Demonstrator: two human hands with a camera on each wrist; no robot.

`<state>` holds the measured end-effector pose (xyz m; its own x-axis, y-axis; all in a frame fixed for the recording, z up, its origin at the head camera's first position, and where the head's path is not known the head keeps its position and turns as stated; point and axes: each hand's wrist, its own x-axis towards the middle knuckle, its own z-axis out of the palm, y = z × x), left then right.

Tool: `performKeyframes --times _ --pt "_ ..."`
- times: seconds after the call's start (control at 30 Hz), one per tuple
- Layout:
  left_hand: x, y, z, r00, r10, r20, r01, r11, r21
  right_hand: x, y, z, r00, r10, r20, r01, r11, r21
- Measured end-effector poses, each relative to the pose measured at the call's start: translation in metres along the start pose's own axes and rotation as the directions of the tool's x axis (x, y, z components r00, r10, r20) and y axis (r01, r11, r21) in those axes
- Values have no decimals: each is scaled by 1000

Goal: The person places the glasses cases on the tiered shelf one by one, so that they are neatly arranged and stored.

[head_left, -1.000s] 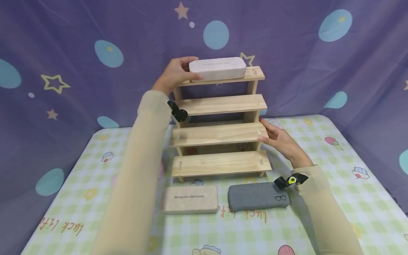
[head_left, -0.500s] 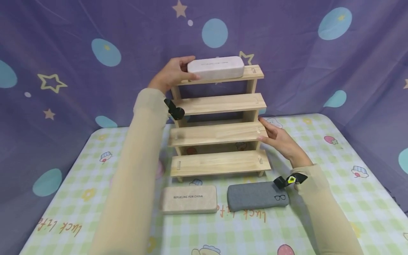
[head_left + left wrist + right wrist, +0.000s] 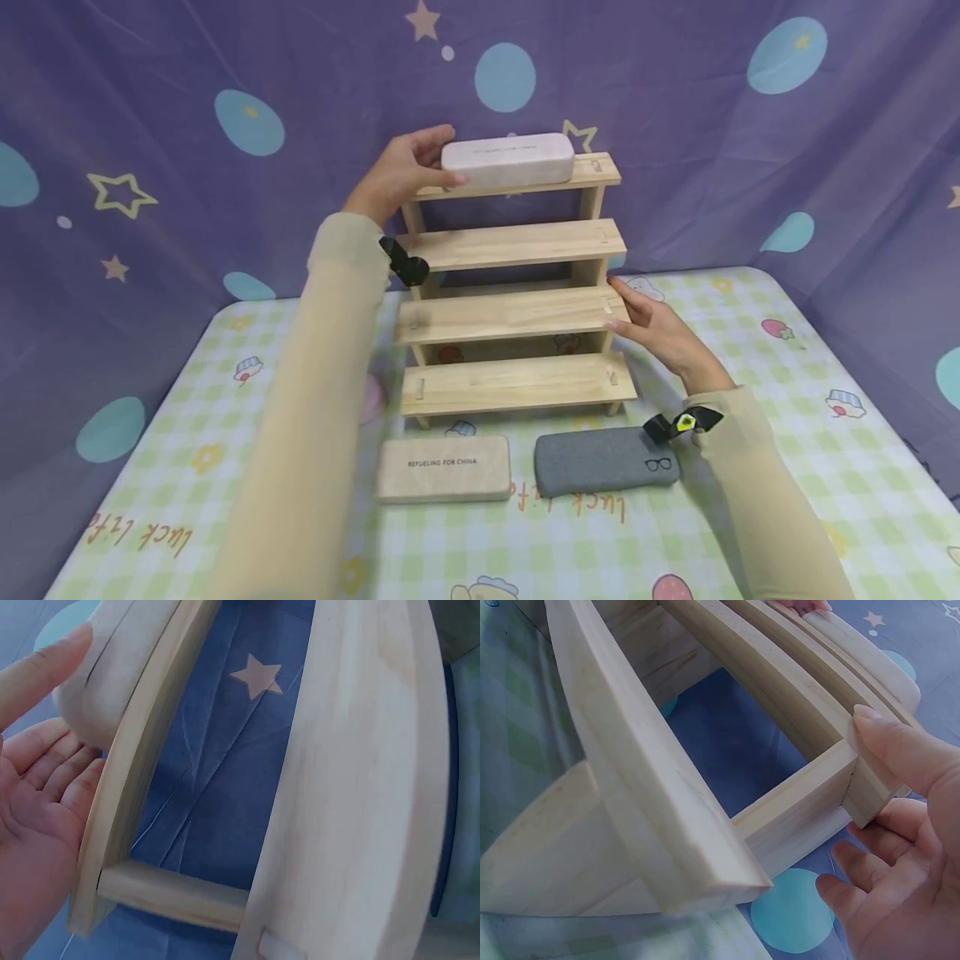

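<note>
Purple patterned cloth [image 3: 300,50] hangs at the far side, behind a white case [image 3: 508,162] lying atop a wooden rack [image 3: 513,315]. It sits just right of the left hand [image 3: 397,175], whose thumb touches its left end while the fingers extend loosely; the left wrist view alone bares that palm. Lower down, the right hand [image 3: 667,337] pinches the rack's right edge, and only the right wrist view shows its other fingers, loosely bent. Nearer, on the tabletop [image 3: 862,500], lie a beige case [image 3: 444,483] and, rightward, a grey case [image 3: 600,462].
</note>
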<state>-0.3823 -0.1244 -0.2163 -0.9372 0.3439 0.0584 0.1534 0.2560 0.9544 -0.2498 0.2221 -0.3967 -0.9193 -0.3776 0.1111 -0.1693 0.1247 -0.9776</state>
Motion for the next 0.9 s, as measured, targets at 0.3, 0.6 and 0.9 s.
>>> performKeyframes --times 0.3,0.6,0.9 --pt "-21 -12 -17 986 158 -46 -163 976 -143 0 0 -3 1000 -10 -8 10 1000 -6" --pt "-73 -30 -26 963 256 -86 -268 945 -187 2 2 0 1000 0 7 0 1000 -3" --pt "-135 -71 -30 950 311 -12 -310 942 -125 -1 1 -2 1000 -13 17 13 1000 6"
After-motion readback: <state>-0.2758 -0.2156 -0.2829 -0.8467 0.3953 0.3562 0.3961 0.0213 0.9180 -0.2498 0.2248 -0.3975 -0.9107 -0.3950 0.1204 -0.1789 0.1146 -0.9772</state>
